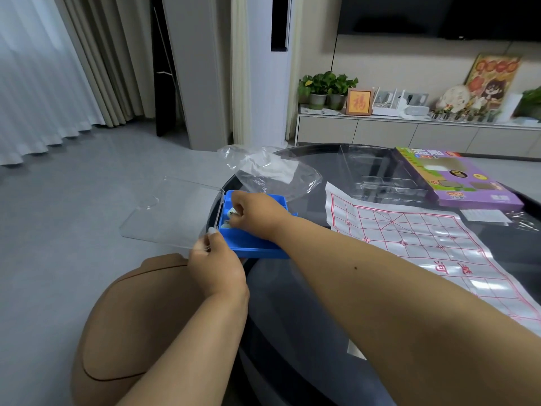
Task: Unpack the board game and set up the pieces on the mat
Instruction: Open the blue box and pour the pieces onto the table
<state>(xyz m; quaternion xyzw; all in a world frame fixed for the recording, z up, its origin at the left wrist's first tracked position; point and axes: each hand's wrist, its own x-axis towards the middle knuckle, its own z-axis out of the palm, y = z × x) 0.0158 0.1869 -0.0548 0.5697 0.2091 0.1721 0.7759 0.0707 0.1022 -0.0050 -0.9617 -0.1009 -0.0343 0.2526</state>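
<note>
On the round dark glass table (292, 332) the white plastic mat with its red grid (424, 247) lies flat and bare, ready for pieces; the purple cardboard game box (468, 183) sits just beyond it. At the table's near-left edge the blue plastic case (254, 250) has its clear lid (172, 212) swung out, pinched by the left hand (216, 271), probably to steady it. The right hand (251, 215) curls into the case over pale round pieces (231, 213); whether it grips one I cannot tell
</note>
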